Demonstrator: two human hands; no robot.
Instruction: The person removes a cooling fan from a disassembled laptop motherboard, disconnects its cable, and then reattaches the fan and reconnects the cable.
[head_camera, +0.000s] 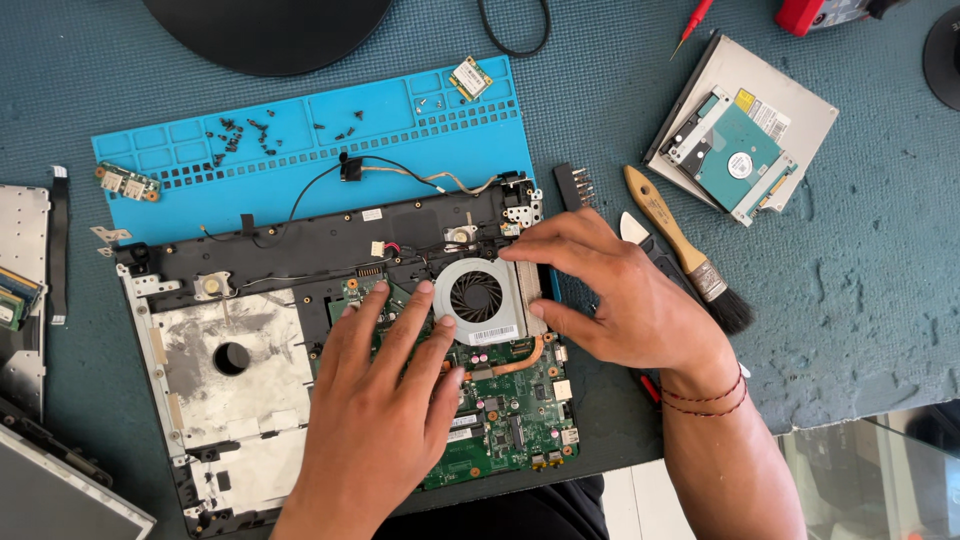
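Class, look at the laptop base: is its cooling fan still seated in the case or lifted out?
Seated: the fan lies flat among the board parts.

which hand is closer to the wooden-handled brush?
Right. The right hand lies on the cooling fan's right edge, just left of the brush. The left hand rests on the green motherboard, farther left, beyond the fan.

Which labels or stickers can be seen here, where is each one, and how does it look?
Fan label: white strip with barcode, on the cooling fan's lower edge, between both hands.
Hard drive label: round and white, on the teal drive, upper right.
Optical drive sticker: white and yellow, beside the hard drive.
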